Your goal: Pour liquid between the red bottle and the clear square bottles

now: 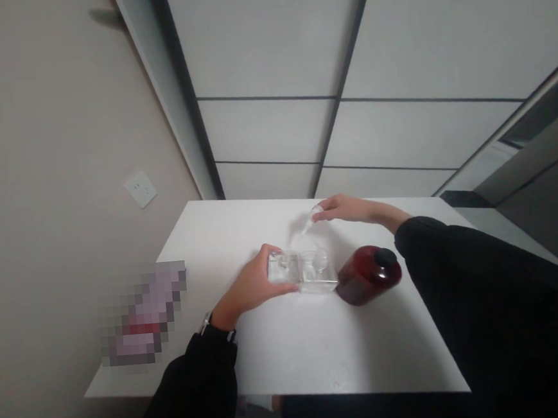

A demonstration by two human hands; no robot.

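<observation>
My left hand (253, 278) is closed around the left end of a clear, box-shaped container (319, 271) with two sections. Thumb and fingers grip its opposite sides, and a round clear opening or knob shows on the right section. Beyond the container, my right hand (339, 207) pinches a small clear piece with a narrow tip (309, 221), which points down and to the left; its exact kind is hard to make out. Just right of the container stands a dark red-brown bottle (364, 276) with a black cap (386, 260), touched by neither hand.
All of this is on a white table (290, 350). A blurred-out pinkish object (147, 313) lies along its left edge. The wall on the left carries a socket (141, 189), and white panelled doors (267, 129) rise behind the far edge.
</observation>
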